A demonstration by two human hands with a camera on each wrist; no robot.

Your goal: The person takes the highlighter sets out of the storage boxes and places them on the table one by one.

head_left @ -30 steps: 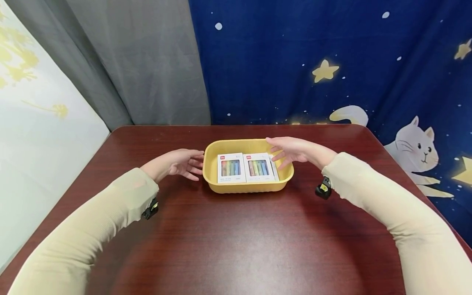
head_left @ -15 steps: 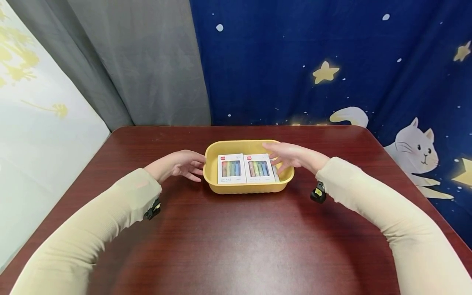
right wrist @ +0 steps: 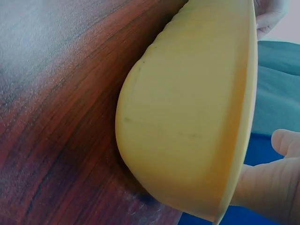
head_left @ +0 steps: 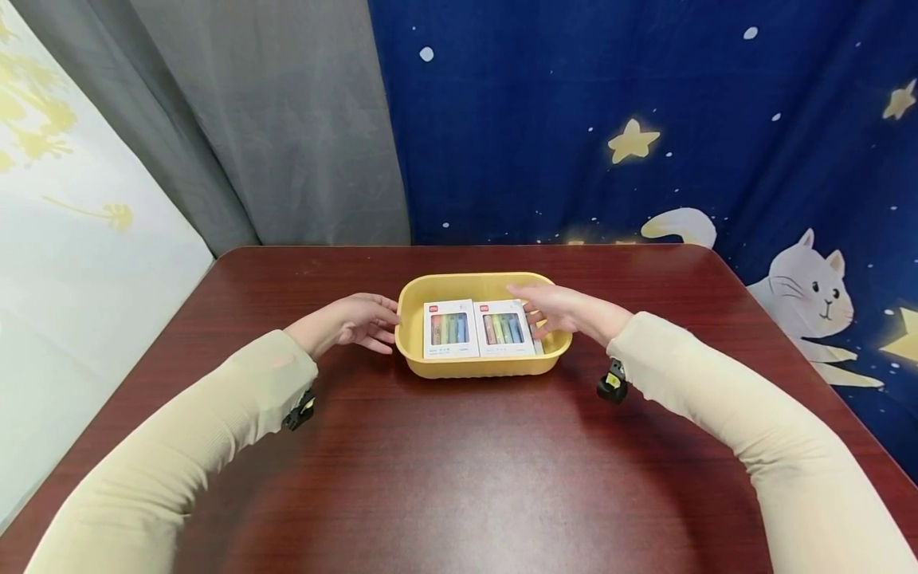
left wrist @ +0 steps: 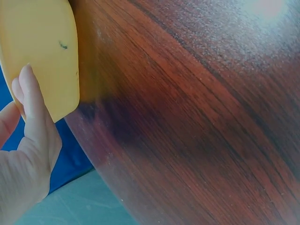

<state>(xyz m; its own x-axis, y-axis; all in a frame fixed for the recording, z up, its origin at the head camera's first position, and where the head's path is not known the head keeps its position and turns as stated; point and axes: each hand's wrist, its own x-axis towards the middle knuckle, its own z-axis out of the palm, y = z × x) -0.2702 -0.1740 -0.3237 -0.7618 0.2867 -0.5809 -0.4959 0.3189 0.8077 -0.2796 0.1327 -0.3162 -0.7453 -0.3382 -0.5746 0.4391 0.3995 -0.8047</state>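
Observation:
A yellow plastic basket (head_left: pixel 473 367) stands on the table, holding two white boxes of coloured sticks with clear windows: a left box (head_left: pixel 450 349) and a right box (head_left: pixel 508 347). Part of another box shows at the right box's right edge, beneath the fingers. My left hand (head_left: pixel 362 321) lies against the basket's left end with fingers extended; in the left wrist view its fingers (left wrist: pixel 33 103) overlap the outer wall near the rim. Loosely bent, my right hand (head_left: pixel 562 308) reaches over the right rim, fingertips at the right box's edge. In the right wrist view the basket wall hides those fingertips.
The dark red-brown table (head_left: pixel 459 470) extends in front of and around the basket. Behind it hang a grey curtain (head_left: pixel 287 119) and a blue curtain (head_left: pixel 516 119) with stars and a cat. A white panel (head_left: pixel 72 279) stands at the left.
My right hand has moved left and lower, further into the basket toward the right box. My left hand has shifted slightly right against the basket's end. The basket and boxes stay put.

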